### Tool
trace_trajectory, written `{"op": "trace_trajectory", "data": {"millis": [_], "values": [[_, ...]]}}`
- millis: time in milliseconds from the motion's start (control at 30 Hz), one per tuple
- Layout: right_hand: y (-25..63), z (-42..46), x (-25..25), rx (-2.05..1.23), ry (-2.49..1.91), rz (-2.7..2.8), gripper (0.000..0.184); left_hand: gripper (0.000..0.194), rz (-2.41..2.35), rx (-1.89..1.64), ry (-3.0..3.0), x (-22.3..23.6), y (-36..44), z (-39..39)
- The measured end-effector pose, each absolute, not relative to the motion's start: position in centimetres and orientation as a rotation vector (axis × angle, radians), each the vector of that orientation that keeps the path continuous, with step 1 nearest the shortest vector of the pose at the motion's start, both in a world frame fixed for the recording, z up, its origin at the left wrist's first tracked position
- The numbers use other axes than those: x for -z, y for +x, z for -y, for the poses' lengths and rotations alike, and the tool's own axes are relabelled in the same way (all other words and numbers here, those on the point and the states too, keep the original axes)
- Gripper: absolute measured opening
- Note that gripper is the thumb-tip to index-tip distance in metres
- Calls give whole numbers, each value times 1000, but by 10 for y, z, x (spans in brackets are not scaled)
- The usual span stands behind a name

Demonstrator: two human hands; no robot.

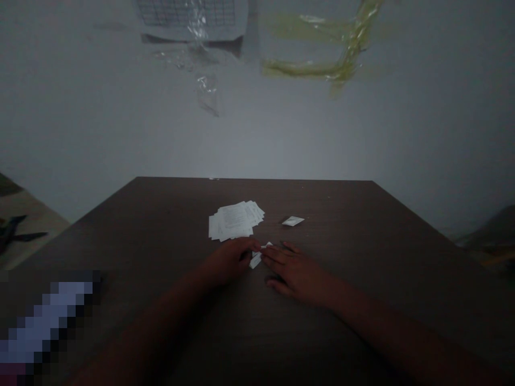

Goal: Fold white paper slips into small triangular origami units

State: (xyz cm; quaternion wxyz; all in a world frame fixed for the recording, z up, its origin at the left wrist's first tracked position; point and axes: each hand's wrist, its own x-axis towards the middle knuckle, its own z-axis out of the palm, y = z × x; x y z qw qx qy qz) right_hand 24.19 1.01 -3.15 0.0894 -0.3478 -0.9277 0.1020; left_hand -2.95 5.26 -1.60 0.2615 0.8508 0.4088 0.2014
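A small folded piece of white paper (255, 261) lies on the table between my two hands, partly covered by the fingers. My left hand (230, 261) curls around the paper's left side, its fingertips on the far edge. From the right, my right hand (295, 272) reaches in with fingers stretched out flat, the tips touching the paper and the thumb apart from it. Just beyond my left hand is a loose, fanned pile of printed paper sheets (233, 221). Another folded paper piece (293, 221), diamond-shaped, sits past my right hand.
The dark wooden table (169, 206) meets a pale wall (265, 128) at its far edge. Clear tape and yellow tape (306, 68) hold sheets on the wall. A blurred-out bluish object (48, 321) lies at the near left. Tiny paper scraps (214, 178) are at the back edge.
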Motion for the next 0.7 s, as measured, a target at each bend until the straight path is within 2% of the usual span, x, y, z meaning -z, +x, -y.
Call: {"op": "trace_trajectory", "data": {"millis": [267, 433, 700], "values": [[240, -12, 33, -271, -999, 2752, 62, 27, -1109, -485, 2299, 16, -29, -54], [237, -8, 38, -227, -952, 2737, 56, 25, -1109, -506, 2285, 19, -27, -56], [235, -6, 36, -340, -970, 2729, 55, 36, -1104, -523, 2289, 17, -30, -56]]}}
